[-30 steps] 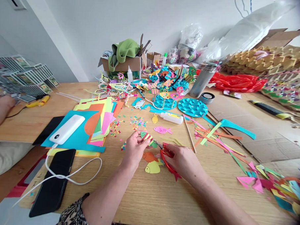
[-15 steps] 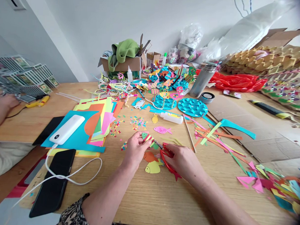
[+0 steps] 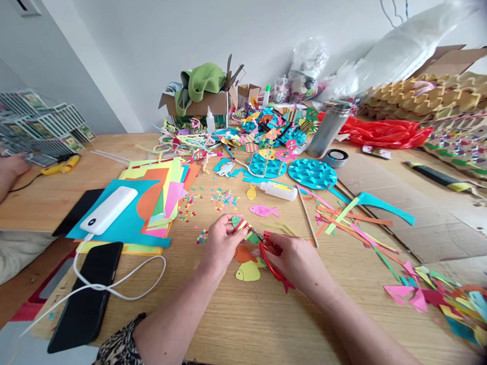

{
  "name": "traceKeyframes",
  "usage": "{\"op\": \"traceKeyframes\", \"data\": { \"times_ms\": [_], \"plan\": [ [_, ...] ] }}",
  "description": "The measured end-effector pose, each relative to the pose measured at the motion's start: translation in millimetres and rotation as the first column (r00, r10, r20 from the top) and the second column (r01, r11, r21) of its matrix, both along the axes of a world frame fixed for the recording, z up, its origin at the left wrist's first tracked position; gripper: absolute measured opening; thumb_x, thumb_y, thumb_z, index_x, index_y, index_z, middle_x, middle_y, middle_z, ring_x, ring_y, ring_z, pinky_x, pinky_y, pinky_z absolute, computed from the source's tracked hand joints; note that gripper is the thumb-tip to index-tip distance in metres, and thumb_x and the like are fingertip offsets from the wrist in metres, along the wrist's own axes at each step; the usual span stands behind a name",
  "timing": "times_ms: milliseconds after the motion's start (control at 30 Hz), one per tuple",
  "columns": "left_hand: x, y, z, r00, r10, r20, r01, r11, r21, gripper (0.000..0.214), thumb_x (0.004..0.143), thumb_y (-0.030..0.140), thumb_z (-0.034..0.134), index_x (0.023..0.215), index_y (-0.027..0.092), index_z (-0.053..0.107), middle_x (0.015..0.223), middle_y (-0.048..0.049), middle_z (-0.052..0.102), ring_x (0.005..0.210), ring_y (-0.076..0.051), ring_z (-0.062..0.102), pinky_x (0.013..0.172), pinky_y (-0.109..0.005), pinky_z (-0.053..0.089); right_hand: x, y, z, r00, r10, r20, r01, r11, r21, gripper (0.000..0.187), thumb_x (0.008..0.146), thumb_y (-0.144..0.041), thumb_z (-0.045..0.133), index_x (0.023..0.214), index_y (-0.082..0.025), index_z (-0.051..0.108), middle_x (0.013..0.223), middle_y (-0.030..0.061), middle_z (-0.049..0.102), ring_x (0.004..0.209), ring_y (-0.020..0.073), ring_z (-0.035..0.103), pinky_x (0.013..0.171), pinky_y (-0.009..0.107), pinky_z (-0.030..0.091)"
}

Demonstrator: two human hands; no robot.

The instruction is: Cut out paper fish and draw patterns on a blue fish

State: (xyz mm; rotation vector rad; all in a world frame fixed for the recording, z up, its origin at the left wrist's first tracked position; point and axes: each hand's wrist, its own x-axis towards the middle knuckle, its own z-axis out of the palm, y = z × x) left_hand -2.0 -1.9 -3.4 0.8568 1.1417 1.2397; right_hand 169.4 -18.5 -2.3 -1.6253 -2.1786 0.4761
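Observation:
Between the fingers of my left hand (image 3: 221,243) is a striped paper fish (image 3: 240,224) with a green head and yellow and red bands. My right hand (image 3: 299,257) grips red-handled scissors (image 3: 270,256), whose blades reach the fish's right end. Just below my hands lie a yellow paper fish (image 3: 247,271) and an orange paper fish (image 3: 245,253), the orange one partly hidden. Beyond them are a pink paper fish (image 3: 264,211) and a small yellow-orange fish (image 3: 251,192). A glue bottle (image 3: 281,191) lies on its side behind these.
Coloured paper sheets (image 3: 152,192), a white power bank (image 3: 110,211) and a black phone (image 3: 85,299) lie at left. Paper strips (image 3: 350,217) and scraps (image 3: 456,305) spread at right. Behind stand a metal flask (image 3: 329,131) and blue egg-carton pieces (image 3: 312,173). Another person's hand (image 3: 10,164) shows far left.
My left hand and the striped fish have shifted very slightly to the right. The scissors stay at the fish's right end, and the things on the table have not moved.

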Motion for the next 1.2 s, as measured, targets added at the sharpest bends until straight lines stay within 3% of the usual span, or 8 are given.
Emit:
{"op": "traceKeyframes", "data": {
  "times_ms": [633,967,1200],
  "plan": [
    [1.0,0.1,2.6,0.998,0.005,0.057,-0.003,1.0,-0.03,0.041,0.061,0.018,0.078,0.099,0.013,0.062,0.071,-0.0027,0.072,0.062,-0.014,0.066,0.062,-0.025,0.056,0.9,2.1,-0.6,1.0,-0.027,-0.003,0.027,0.997,-0.077,0.043,0.088,-0.057,0.049,0.064,-0.022,0.052,0.055,-0.0004,0.057,0.048,0.0123,0.04,0.052,0.025,0.026],
    [-0.2,0.9,3.3,0.993,-0.007,0.114,0.015,0.998,-0.064,0.047,0.058,0.021,0.079,0.101,0.014,0.061,0.074,-0.0018,0.071,0.064,-0.013,0.064,0.062,-0.027,0.056,1.3,1.5,-0.3,0.998,-0.042,0.045,0.046,0.996,-0.078,0.033,0.087,-0.049,0.054,0.067,-0.022,0.056,0.06,0.0001,0.062,0.052,0.0135,0.049,0.053,0.025,0.027],
    [-1.4,2.4,7.3,0.992,0.067,0.105,-0.062,0.997,-0.055,0.049,0.057,0.02,0.08,0.101,0.012,0.06,0.074,-0.0026,0.071,0.064,-0.013,0.064,0.061,-0.025,0.054,-0.2,0.9,1.8,0.997,-0.046,0.062,0.05,0.996,-0.074,0.039,0.088,-0.054,0.05,0.066,-0.022,0.055,0.06,0.0012,0.064,0.053,0.0147,0.051,0.053,0.025,0.027]
  ]
}}
